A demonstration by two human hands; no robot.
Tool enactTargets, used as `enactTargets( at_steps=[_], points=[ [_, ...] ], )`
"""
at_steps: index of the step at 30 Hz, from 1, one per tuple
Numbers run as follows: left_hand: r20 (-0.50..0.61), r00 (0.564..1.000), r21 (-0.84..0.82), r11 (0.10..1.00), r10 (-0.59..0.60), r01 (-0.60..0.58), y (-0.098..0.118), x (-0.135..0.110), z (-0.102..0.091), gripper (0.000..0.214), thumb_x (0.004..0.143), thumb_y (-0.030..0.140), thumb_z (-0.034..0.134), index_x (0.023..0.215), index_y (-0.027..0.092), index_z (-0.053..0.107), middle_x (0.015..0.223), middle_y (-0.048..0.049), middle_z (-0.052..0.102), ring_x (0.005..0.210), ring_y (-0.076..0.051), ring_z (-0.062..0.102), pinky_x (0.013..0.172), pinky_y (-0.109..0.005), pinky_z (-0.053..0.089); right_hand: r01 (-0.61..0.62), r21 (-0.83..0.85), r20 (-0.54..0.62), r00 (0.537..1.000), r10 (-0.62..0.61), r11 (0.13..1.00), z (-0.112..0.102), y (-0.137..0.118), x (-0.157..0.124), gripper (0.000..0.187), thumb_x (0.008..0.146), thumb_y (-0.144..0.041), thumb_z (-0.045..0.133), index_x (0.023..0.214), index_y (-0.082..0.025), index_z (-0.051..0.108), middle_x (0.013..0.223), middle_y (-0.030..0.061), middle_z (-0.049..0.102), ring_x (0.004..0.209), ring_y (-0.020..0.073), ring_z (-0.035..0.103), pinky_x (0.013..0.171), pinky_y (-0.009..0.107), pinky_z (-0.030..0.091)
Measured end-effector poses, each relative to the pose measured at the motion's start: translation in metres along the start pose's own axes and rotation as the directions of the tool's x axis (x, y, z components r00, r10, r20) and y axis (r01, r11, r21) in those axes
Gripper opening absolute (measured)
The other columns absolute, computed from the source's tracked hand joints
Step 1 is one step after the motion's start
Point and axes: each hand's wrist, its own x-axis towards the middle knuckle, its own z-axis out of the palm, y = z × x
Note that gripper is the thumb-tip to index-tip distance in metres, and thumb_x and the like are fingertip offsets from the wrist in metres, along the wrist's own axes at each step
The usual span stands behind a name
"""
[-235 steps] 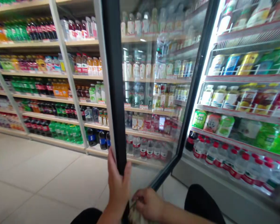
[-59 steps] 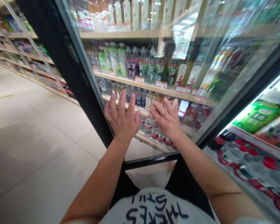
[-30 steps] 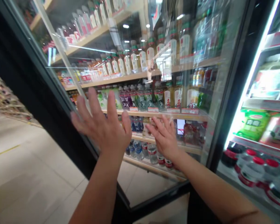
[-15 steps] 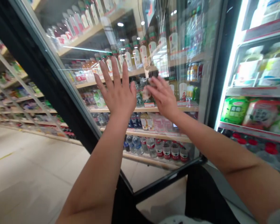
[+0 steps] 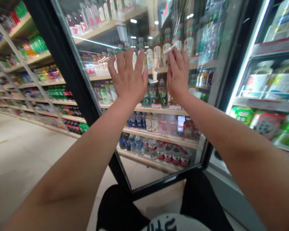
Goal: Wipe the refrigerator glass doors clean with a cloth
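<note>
A glass fridge door (image 5: 156, 178) with a black frame stands swung open in front of me, tilted in the view. My left hand (image 5: 130, 75) is open against the glass, palm forward, its fingers spread. To its right, my right hand (image 5: 178, 75) is up at the same pane, its fingers bent and close together. Something pale shows at the right fingertips; whether it is a cloth or a reflection, I cannot make out. Through the glass appear rows of bottles (image 5: 168, 152) on shelves.
On the right, a lit fridge holds bottles (image 5: 257, 77) and green and red packs (image 5: 267, 123). Beyond the door's left frame runs a long shelf of drinks (image 5: 60, 92) over a pale tiled floor (image 5: 19, 154). My black-clad knees (image 5: 118, 208) are close below the door.
My right hand has moved up and right over the glass, away from my left hand. The left hand has shifted slightly, its fingers more bent. The view has turned somewhat left.
</note>
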Motion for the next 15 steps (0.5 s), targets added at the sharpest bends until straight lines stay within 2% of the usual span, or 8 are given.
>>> enactTargets(
  at_steps=[2,4,5,8,10,12,14,15],
  points=[
    [-0.035,0.996,0.092,0.992,0.086,-0.083,0.0,0.031,-0.006,0.065,0.102,0.042,0.048,0.165,0.033,0.036,0.174,0.0135,0.015,0.161,-0.03,0.0,0.13,-0.059,-0.015,0.143,0.022,0.132,0.981,-0.144,0.99,-0.001,0.001,0.004,0.051,0.108,-0.041,0.027,0.152,-0.036,0.053,0.161,-0.0055,0.05,0.159,0.022,0.031,0.134,0.056,0.024],
    [-0.072,0.986,0.291,0.948,0.151,-0.124,0.001,0.067,-0.009,0.073,0.1,0.029,0.051,0.169,0.033,0.027,0.176,0.0102,0.01,0.161,-0.03,-0.002,0.128,-0.062,-0.015,0.225,0.026,0.18,0.957,-0.226,0.974,-0.004,0.006,0.011,0.049,0.106,-0.035,0.034,0.15,-0.034,0.056,0.159,-0.0028,0.053,0.157,0.0235,0.036,0.132,0.058,0.028],
    [-0.103,0.982,0.388,0.916,0.157,-0.105,0.002,0.083,-0.009,0.079,0.099,0.023,0.051,0.171,0.033,0.02,0.176,0.0072,0.008,0.161,-0.03,-0.003,0.126,-0.064,-0.016,0.207,0.002,0.141,0.969,-0.205,0.978,-0.005,0.01,0.016,0.049,0.105,-0.032,0.036,0.149,-0.032,0.057,0.158,0.0003,0.054,0.155,0.0246,0.039,0.132,0.059,0.029],
    [-0.047,0.999,0.494,0.869,0.009,0.015,0.007,0.114,-0.007,0.08,0.103,0.024,0.05,0.172,0.031,0.01,0.177,0.0008,0.008,0.16,-0.032,-0.001,0.125,-0.066,-0.016,-0.001,-0.088,-0.092,0.996,-0.007,0.996,-0.009,0.022,0.028,0.049,0.103,-0.026,0.036,0.145,-0.026,0.06,0.156,0.0074,0.056,0.15,0.0278,0.044,0.13,0.06,0.03],
    [-0.016,0.999,0.492,0.869,-0.051,0.052,0.01,0.118,-0.006,0.074,0.107,0.028,0.045,0.173,0.028,0.012,0.176,-0.0014,0.009,0.159,-0.032,0.0,0.126,-0.065,-0.014,-0.026,-0.115,-0.112,0.994,0.013,0.993,-0.012,0.02,0.029,0.048,0.104,-0.027,0.035,0.147,-0.03,0.057,0.157,0.0051,0.054,0.152,0.0268,0.041,0.131,0.059,0.029],
    [-0.001,0.999,0.453,0.89,-0.053,0.048,0.012,0.112,-0.008,0.068,0.108,0.029,0.039,0.172,0.025,0.015,0.176,-0.003,0.011,0.159,-0.033,0.003,0.127,-0.064,-0.011,0.144,-0.117,0.031,0.99,-0.141,0.983,-0.016,0.011,0.033,0.048,0.106,-0.027,0.036,0.15,-0.031,0.054,0.159,0.0023,0.053,0.154,0.0243,0.039,0.131,0.056,0.03],
    [0.009,0.999,0.403,0.914,-0.042,0.035,0.012,0.105,-0.011,0.065,0.108,0.029,0.035,0.172,0.022,0.02,0.176,-0.0045,0.014,0.159,-0.034,0.006,0.127,-0.064,-0.01,0.319,-0.104,0.182,0.937,-0.297,0.942,-0.019,0.004,0.05,0.047,0.106,-0.025,0.039,0.15,-0.024,0.056,0.159,0.0034,0.053,0.154,0.0239,0.04,0.131,0.052,0.032],
    [0.011,0.999,0.384,0.923,-0.032,0.025,0.012,0.102,-0.012,0.065,0.108,0.029,0.035,0.171,0.021,0.022,0.175,-0.0051,0.016,0.159,-0.034,0.008,0.127,-0.064,-0.009,0.347,-0.12,0.232,0.921,-0.313,0.93,-0.019,0.002,0.064,0.047,0.106,-0.022,0.041,0.15,-0.02,0.057,0.159,0.0044,0.053,0.153,0.024,0.041,0.132,0.051,0.031]
  ],
)
